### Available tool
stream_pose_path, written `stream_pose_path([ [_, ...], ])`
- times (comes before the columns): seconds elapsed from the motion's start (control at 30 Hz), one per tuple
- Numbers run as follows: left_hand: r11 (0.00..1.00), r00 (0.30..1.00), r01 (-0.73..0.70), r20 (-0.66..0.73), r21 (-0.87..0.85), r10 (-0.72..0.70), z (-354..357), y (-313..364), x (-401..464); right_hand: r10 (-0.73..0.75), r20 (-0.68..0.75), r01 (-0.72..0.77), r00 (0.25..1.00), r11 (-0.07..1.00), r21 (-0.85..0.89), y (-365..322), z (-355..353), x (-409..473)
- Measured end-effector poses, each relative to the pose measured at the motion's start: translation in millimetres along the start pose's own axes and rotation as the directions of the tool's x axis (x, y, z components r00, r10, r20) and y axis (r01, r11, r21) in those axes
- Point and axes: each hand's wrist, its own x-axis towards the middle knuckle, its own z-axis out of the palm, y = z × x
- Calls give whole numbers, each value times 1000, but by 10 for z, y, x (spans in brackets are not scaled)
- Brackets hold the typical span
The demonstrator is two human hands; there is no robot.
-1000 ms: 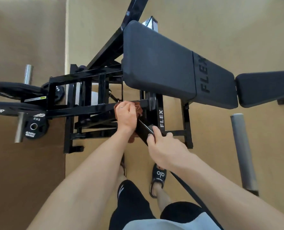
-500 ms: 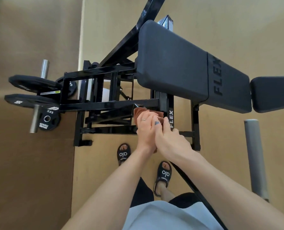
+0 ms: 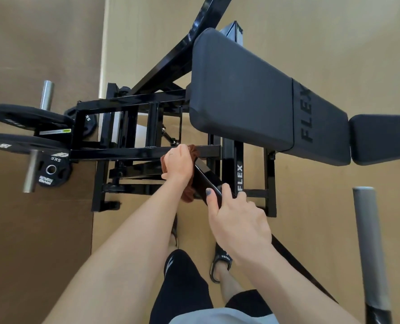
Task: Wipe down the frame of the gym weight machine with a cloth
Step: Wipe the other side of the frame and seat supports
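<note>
The left hand [image 3: 178, 163], gripping the brown cloth [image 3: 190, 152], is sliding back up the black bar [image 3: 207, 177], wiping more frame. The right hand [image 3: 237, 217] is holding that bar.

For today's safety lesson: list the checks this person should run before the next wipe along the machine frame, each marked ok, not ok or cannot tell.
1. Cloth held in left hand: ok.
2. Cloth touching the frame: ok.
3. Right hand steadying the slanted bar: ok.
4. Weight plates secured on their pegs: cannot tell.
5. Frame already clean: cannot tell.
</note>
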Motion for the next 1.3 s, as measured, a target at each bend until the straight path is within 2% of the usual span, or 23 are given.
stream_pose_path([
  [0.13,996,999,4,49,-90,0,-153,89,-363,-3,23,3,1000,1000,29,-2,-35,6],
  [0.2,986,985,-159,66,-49,162,-186,85,-535,16,70,-22,997,997,79,1,-63,-1],
  [0.3,917,916,-385,77,-108,394,-128,-37,-693,28,77,-36,997,994,103,-102,-84,64],
  [0.4,893,897,-397,119,-210,427,-102,-139,-603,48,44,-52,998,993,104,-309,-86,258],
  [0.5,837,838,-542,30,-75,545,-111,-266,-278,9,33,-13,999,991,133,-515,-35,466],
  [0.53,853,854,-519,26,-52,520,-91,-290,-134,1,23,-4,1000,991,136,-574,-13,551],
  [0.6,927,923,-370,91,-56,374,-91,-319,74,6,23,-9,1000,994,108,-699,51,721],
  [0.67,937,935,-346,104,57,339,-112,-447,287,12,22,-12,1000,999,39,-812,127,864],
  [0.77,966,963,-260,73,0,260,-169,-738,614,19,-47,-21,999,998,-50,-877,223,986],
  [1.1,965,968,-250,-2,-83,251,-120,-948,864,119,-136,-128,984,990,-60,-931,308,1099],
  [1.23,949,973,-223,6,-224,230,-108,-903,686,158,-200,-169,967,985,-39,-976,324,1110],
  [1.3,919,965,-252,-5,-303,263,-70,-823,511,161,-242,-180,957,982,-61,-976,346,1101],
])
